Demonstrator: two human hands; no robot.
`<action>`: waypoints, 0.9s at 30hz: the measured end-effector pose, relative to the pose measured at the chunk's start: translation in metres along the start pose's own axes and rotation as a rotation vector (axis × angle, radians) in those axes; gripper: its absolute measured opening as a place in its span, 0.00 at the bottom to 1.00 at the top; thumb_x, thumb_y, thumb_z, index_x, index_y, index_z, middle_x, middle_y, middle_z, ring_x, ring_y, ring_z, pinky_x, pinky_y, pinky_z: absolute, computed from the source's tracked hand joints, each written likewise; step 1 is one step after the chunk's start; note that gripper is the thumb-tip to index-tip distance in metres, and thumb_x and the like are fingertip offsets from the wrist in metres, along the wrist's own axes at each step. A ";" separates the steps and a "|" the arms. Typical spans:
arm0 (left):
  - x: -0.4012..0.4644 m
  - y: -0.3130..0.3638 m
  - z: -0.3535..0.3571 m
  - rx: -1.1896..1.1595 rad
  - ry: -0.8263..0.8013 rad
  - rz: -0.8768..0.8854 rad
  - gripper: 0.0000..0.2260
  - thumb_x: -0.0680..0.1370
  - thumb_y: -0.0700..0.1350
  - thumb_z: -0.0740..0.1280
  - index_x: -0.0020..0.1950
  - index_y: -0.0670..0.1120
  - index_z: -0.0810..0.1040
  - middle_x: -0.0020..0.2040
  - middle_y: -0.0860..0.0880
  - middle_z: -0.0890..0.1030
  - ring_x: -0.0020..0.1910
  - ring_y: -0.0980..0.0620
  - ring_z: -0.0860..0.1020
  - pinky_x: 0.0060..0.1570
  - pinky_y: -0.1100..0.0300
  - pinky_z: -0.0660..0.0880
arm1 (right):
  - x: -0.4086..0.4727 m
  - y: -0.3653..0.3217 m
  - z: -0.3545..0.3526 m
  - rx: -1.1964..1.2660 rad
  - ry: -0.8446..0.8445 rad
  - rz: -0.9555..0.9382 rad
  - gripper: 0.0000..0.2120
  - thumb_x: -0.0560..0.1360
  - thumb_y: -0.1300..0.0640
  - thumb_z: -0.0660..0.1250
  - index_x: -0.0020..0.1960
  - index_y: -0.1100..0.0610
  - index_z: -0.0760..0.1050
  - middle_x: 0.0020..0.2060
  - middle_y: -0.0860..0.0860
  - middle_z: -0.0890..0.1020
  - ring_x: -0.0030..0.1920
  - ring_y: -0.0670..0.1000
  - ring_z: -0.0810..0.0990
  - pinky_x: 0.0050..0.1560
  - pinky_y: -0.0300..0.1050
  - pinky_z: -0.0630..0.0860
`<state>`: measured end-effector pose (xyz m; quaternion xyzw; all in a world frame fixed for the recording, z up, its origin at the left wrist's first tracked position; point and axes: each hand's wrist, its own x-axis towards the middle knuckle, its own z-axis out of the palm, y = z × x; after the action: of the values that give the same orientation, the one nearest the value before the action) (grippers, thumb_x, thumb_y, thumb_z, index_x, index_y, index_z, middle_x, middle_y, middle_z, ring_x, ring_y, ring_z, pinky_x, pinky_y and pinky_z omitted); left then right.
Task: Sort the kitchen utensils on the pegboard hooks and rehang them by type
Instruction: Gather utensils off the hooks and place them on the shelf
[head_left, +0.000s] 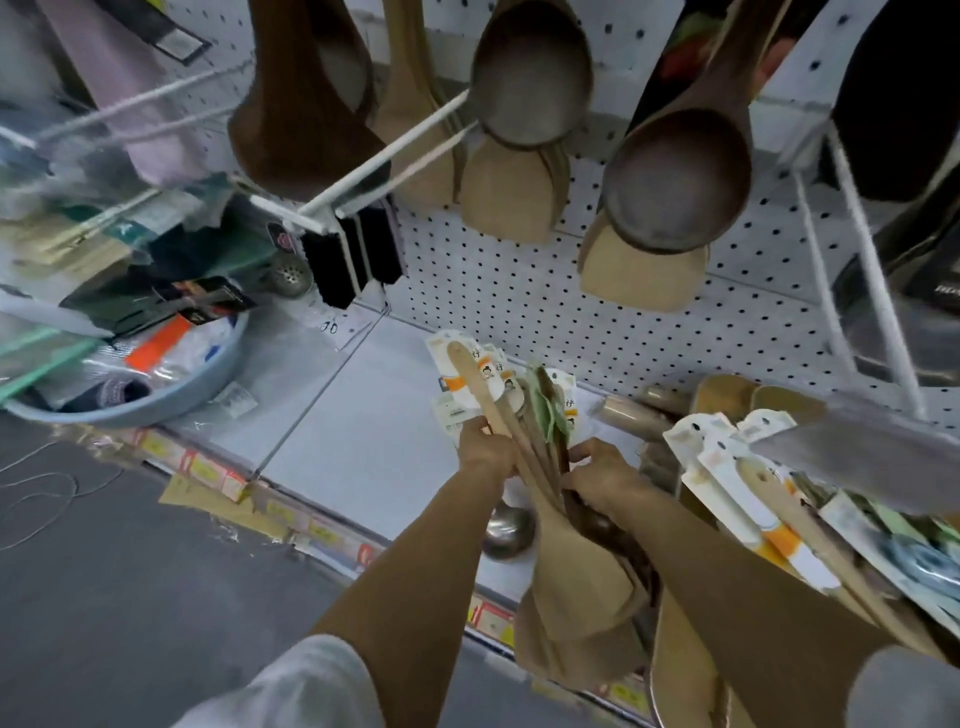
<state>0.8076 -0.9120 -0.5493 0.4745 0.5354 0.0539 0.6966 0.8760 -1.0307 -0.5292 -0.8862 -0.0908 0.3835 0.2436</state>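
Wooden spatulas (545, 514) make one bundle between our two hands, above the white shelf (363, 415). Our left hand (485, 454) closes around the handles on the left side of the grip; our right hand (602, 475) pinches, we think, one handle just beside it. They are stiff and light, so we hold them at the narrow shafts. Carded ends point away from us, blades toward us.

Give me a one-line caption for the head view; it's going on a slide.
Both hands, left and right, grip a bunch of wooden spatulas below ladles hanging on the pegboard.
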 end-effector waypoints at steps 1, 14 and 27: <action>0.005 -0.008 0.003 0.010 -0.012 0.003 0.17 0.72 0.31 0.66 0.56 0.47 0.71 0.50 0.43 0.81 0.52 0.40 0.80 0.53 0.45 0.80 | 0.003 0.003 0.002 0.004 -0.008 0.003 0.16 0.76 0.62 0.64 0.63 0.54 0.72 0.55 0.57 0.77 0.58 0.59 0.76 0.62 0.52 0.74; -0.027 -0.022 -0.003 0.107 -0.093 -0.060 0.14 0.76 0.34 0.62 0.56 0.50 0.75 0.52 0.47 0.80 0.56 0.42 0.75 0.60 0.54 0.73 | -0.017 0.008 -0.001 -0.058 -0.040 -0.121 0.09 0.79 0.59 0.62 0.55 0.57 0.80 0.52 0.54 0.79 0.56 0.56 0.77 0.60 0.48 0.73; -0.153 0.036 -0.018 -0.248 -0.175 -0.002 0.09 0.79 0.37 0.61 0.54 0.49 0.76 0.46 0.45 0.80 0.40 0.51 0.76 0.45 0.58 0.72 | -0.134 -0.035 -0.026 0.264 0.137 -0.237 0.11 0.79 0.60 0.62 0.58 0.56 0.79 0.49 0.52 0.79 0.49 0.52 0.78 0.50 0.41 0.71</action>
<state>0.7437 -0.9709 -0.4168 0.3873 0.4622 0.0772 0.7940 0.8028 -1.0564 -0.4113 -0.8536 -0.1268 0.2995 0.4069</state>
